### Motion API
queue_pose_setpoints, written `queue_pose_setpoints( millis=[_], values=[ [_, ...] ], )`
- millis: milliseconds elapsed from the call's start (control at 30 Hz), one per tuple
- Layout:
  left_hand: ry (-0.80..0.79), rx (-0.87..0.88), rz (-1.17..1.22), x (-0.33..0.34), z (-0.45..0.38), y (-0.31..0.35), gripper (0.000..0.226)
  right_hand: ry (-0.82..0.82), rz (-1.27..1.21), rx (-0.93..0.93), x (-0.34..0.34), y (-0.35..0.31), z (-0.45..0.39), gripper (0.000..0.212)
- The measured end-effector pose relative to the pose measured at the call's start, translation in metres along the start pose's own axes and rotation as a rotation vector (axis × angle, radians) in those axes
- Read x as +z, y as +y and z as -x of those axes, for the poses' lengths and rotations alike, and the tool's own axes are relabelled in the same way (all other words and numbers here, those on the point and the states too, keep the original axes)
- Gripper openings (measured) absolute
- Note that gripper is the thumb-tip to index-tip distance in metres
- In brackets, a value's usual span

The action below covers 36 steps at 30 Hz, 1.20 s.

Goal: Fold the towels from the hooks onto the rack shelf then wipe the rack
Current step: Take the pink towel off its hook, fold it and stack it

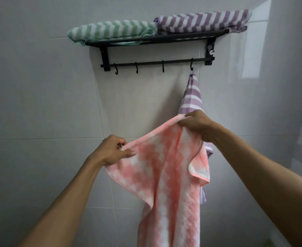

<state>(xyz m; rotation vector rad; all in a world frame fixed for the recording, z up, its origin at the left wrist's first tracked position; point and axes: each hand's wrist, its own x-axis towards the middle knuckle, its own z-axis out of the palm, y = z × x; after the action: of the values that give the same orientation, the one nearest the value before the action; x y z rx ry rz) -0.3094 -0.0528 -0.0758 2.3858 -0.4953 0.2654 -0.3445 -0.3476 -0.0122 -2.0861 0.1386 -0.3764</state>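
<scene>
A pink and white towel hangs spread between my hands, below the black wall rack. My left hand pinches its left top edge. My right hand grips its right top corner, higher up. On the rack shelf lie a folded green striped towel on the left and a folded purple striped towel on the right. Another purple striped towel hangs from the rightmost hook, partly hidden behind my right hand and the pink towel.
Three bare hooks hang on the rack's lower bar to the left. The wall behind is grey tile. A bright reflection shows on the wall at the right.
</scene>
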Motion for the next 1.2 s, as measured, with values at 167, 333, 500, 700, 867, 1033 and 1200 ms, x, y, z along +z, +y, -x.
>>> queue_pose_setpoints(
  millis=[167, 333, 500, 700, 867, 1033, 1200],
  values=[
    [0.046, -0.247, 0.431, 0.001, 0.013, -0.012, 0.025, 0.090, -0.170, 0.197, -0.009, 0.001, 0.000, 0.013],
    [0.303, -0.207, 0.720, 0.026, 0.006, 0.025, 0.017, 0.000, -0.555, 0.282, 0.017, -0.008, 0.001, 0.016],
    [0.185, 0.026, 0.740, 0.049, 0.003, 0.069, 0.011, -0.018, -0.804, 0.241, 0.041, -0.023, 0.004, 0.026],
    [-0.012, -0.016, 0.923, 0.050, 0.013, 0.078, 0.016, 0.103, -0.891, 0.279, 0.041, -0.031, 0.008, 0.020],
    [-0.070, 0.100, 0.639, 0.046, 0.019, 0.072, 0.063, 0.189, -1.007, 0.355, 0.042, -0.033, 0.003, 0.033],
    [0.196, 0.105, 0.237, 0.058, 0.016, 0.077, 0.036, 0.145, -1.033, 0.273, 0.049, -0.035, 0.004, 0.031],
    [0.349, 0.084, 0.448, 0.042, 0.002, 0.045, 0.016, 0.194, -0.606, 0.100, 0.036, -0.011, -0.010, 0.021]
  ],
)
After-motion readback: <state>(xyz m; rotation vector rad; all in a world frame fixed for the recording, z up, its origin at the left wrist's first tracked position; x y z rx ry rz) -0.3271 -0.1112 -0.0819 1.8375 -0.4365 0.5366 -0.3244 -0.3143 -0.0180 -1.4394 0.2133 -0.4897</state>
